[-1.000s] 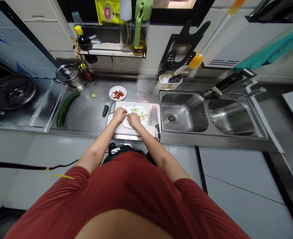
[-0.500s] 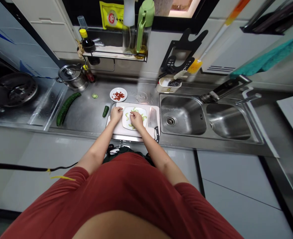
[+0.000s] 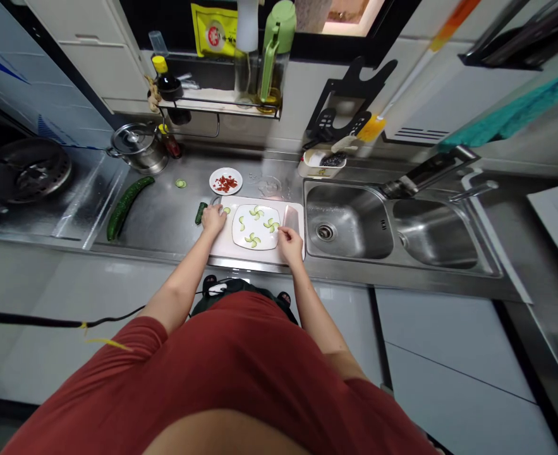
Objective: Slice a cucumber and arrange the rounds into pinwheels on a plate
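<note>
A white plate (image 3: pixel 241 239) lies on the pale cutting board (image 3: pixel 224 240), with thin green cucumber slices (image 3: pixel 253 240) laid out on it in several pinwheel-like groups. At the board's left side rests my left hand (image 3: pixel 213 219), fingers apart, close to a few loose cucumber slices (image 3: pixel 226 210). Just left of that hand is a short cucumber piece (image 3: pixel 200 213). My right hand (image 3: pixel 291 243) is at the plate's right rim, thumb and finger pinched together; what is between them is too small to make out. Behind it a knife's blade (image 3: pixel 291 218) shows, its handle hidden by the hand.
Beyond the board stands a small plate (image 3: pixel 214 178) of chopped red pieces. A whole cucumber (image 3: pixel 126 207), a cucumber end (image 3: pixel 181 183) and a lidded pot (image 3: pixel 139 148) are to the left. The double sink (image 3: pixel 349 218) adjoins the board's right side.
My right hand has moved from over the plate to its right rim, uncovering the slices. My left hand has shifted slightly left and down, to the loose slices on the board.
</note>
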Demonstrator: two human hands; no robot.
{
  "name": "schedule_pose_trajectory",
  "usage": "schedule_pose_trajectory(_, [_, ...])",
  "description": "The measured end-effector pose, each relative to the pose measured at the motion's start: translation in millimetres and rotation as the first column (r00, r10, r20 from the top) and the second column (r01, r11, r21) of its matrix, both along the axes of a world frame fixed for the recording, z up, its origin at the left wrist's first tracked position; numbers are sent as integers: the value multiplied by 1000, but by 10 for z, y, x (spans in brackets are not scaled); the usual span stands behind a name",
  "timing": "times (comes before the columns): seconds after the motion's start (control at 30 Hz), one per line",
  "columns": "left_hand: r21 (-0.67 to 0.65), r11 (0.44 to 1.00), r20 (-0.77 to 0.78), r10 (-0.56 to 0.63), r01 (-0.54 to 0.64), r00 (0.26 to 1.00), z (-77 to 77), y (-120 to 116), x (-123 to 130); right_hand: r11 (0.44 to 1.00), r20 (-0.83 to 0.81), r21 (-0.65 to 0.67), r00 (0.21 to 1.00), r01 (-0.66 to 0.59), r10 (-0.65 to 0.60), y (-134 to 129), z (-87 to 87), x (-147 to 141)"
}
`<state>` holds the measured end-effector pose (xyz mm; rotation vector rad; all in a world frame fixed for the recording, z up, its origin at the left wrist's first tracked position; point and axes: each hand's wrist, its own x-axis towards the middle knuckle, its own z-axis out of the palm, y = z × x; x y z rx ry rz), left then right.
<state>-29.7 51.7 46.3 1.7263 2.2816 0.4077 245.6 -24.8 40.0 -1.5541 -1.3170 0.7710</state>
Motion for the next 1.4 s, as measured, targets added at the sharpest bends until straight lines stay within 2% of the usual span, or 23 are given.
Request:
schedule_pose_trajectory(0.17, [-62,998,-85,-11,6,996,25,48,105,1000,-12,-15,1000,9,-9,-105,-72,72])
schedule_pose_trajectory(0.3, [-58,998,-84,9,-14,996,-1,64,111,1000,-22,-21,1000,13,-13,-149,-108,118])
schedule_pose_trajectory(0.6, [-11,1000,65,28,-27,998,-34,109,88,999,-21,-50,1000,5,-6,-192,-51,73])
schedule_pose_trajectory(0.83, [25,1000,94,4,-6,996,-32,88,111,998,-1,-56,1000,-16,16,-211,36,9])
schedule_pose_trajectory(1.13, [75,996,198,37,-53,979,-138,122,42,998,-27,-59,999,-39,37,-195,38,-25])
schedule_pose_trajectory(1.27, [112,989,377,47,-96,925,-177,154,41,998,-13,-45,999,-52,51,-136,113,-62])
schedule_pose_trajectory(1.33, [125,986,527,30,-112,849,-147,172,74,997,-6,-15,997,-71,71,-68,181,-100])
schedule_pose_trajectory(1.4, [127,987,683,-18,-94,731,-61,181,131,995,-2,24,995,-97,97,23,270,-153])
